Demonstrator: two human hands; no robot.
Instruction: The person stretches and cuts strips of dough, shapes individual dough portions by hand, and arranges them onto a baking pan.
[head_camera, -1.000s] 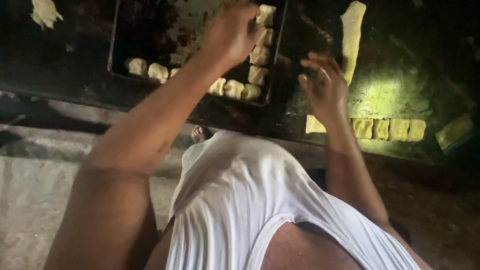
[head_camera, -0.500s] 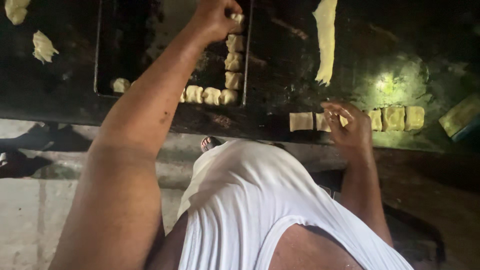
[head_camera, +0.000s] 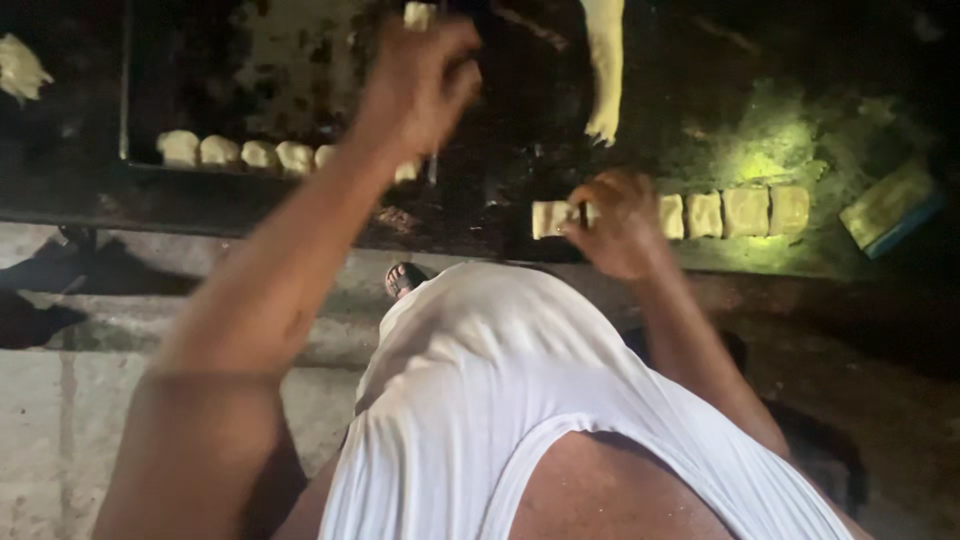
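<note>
Since the earlier frame the right hand (head_camera: 618, 222) has closed onto the cut dough pieces (head_camera: 552, 217), whose row runs rightward; the left hand (head_camera: 418, 80), loosely curled, hovers over the tray (head_camera: 126, 100).

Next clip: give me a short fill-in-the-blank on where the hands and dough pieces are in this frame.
1. The right hand rests on a row of cut dough squares on the dark ____.
2. The left hand is raised over the baking ____.
3. Dough pieces line the tray's ____ edge.
4. A long dough ____ lies beyond the right hand.

Missing words: table; tray; near; strip
</note>
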